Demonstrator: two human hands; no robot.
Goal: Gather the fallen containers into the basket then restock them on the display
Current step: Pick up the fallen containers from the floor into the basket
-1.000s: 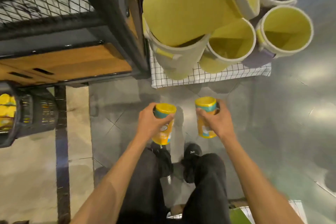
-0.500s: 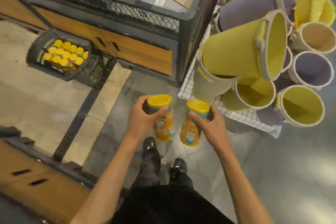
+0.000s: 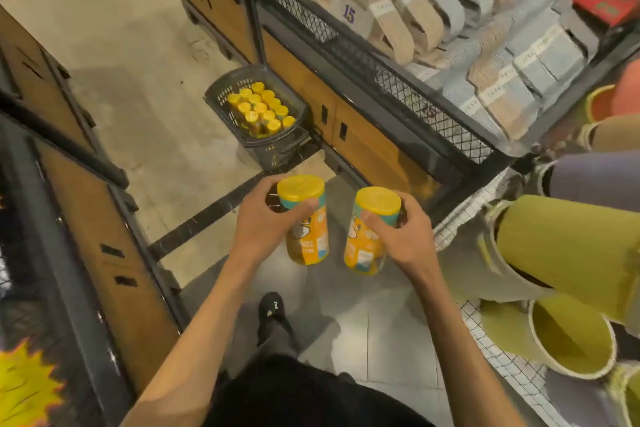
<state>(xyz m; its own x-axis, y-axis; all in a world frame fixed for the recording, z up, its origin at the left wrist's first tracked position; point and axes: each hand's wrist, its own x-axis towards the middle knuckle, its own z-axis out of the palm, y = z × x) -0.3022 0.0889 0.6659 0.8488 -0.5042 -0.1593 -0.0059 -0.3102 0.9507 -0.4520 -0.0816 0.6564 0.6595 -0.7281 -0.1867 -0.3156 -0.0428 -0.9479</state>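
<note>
A purple "15" stands on a small pale card (image 3: 349, 12) among the folded beige cloth bundles (image 3: 393, 29) (print on the yellow-lidded orange containers (image 3: 307, 236) is too blurred to read).

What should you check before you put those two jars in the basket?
1. Left hand grips its jar: ok, held just under the lid.
2. Right hand grips the other jar: ok.
3. Yellow lids on both jars: ok.
4. Basket in sight: ok, on the floor ahead, beside the shelf.
5. Room left in the basket: cannot tell, the stored jars fill most of it.
</note>
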